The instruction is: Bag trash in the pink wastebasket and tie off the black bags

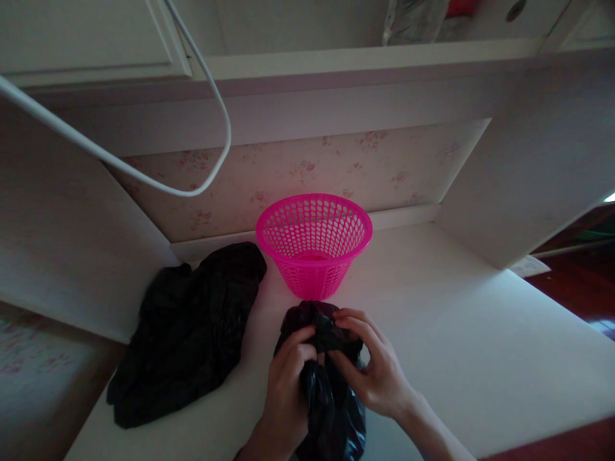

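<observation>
A crumpled black plastic bag [327,390] is held over the near part of the white desk [456,333]. My left hand [287,390] grips its left side, with the fingers curled on the upper edge. My right hand [372,368] pinches the top of the same bag from the right. Just beyond the bag stands an empty pink perforated basket [314,243], upright. A second black plastic bag [185,333] lies spread flat on the desk to the left of my hands.
A white cable [144,179] loops down from the upper left in front of the floral back wall. Side panels enclose the desk at left and right. A shelf [365,54] runs overhead. Dark red floor [581,288] shows at right.
</observation>
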A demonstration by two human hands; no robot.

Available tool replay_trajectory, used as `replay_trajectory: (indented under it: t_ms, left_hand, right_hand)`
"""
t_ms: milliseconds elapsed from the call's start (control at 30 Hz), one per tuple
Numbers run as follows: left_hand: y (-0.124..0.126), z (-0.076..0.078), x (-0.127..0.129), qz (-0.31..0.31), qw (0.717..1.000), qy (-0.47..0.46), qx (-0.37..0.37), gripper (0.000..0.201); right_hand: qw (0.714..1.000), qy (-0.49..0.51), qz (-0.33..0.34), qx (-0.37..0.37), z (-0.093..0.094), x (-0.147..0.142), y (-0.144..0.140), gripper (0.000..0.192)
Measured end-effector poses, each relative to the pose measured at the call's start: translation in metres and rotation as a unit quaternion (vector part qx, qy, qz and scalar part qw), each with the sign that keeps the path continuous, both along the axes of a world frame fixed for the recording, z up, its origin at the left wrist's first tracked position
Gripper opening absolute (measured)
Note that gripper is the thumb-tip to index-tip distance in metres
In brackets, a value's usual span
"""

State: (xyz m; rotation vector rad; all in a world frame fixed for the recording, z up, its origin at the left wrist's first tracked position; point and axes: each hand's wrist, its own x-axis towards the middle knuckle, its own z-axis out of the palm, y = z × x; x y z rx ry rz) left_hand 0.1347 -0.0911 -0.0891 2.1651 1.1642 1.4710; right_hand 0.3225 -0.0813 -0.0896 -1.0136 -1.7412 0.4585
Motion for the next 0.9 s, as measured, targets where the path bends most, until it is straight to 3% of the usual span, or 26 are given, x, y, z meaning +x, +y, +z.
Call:
replay_trajectory:
  t_ms: [100,233,400,600,700,800,900]
  left_hand:
    - [0.002,-0.001,-0.003,0.008,0.999,0.02,0.04,0.009]
    - [0.002,0.004,-0.002,-0.012,0.996,0.039,0.077,0.017]
    - [-0.002,0.007,0.002,-0.052,0.992,0.061,0.099,0.017]
    - [-0.009,0.005,0.002,-0.072,0.989,0.121,0.035,0.01]
    - [-0.011,0.0,0.001,-0.055,0.987,0.147,0.021,0.026]
    - [-0.009,-0.006,-0.004,-0.063,0.978,0.188,0.057,0.047]
    - [-0.007,-0.011,-0.009,-0.088,0.971,0.208,0.08,0.054]
  right_hand:
    - [0.993,0.04,0.035,-0.108,0.002,0.004,-0.005,0.021]
    - [0.957,0.103,0.076,-0.26,0.006,0.007,-0.004,0.038]
    - [0.947,0.14,0.117,-0.264,0.015,0.003,0.001,0.039]
    - [0.886,0.312,0.112,-0.325,0.017,-0.002,0.004,0.038]
    - [0.88,0.35,0.09,-0.309,0.018,-0.002,0.009,0.038]
    - [0.872,0.373,0.066,-0.31,0.017,0.003,0.016,0.038]
    - [0.867,0.37,0.065,-0.327,0.014,0.011,0.021,0.039]
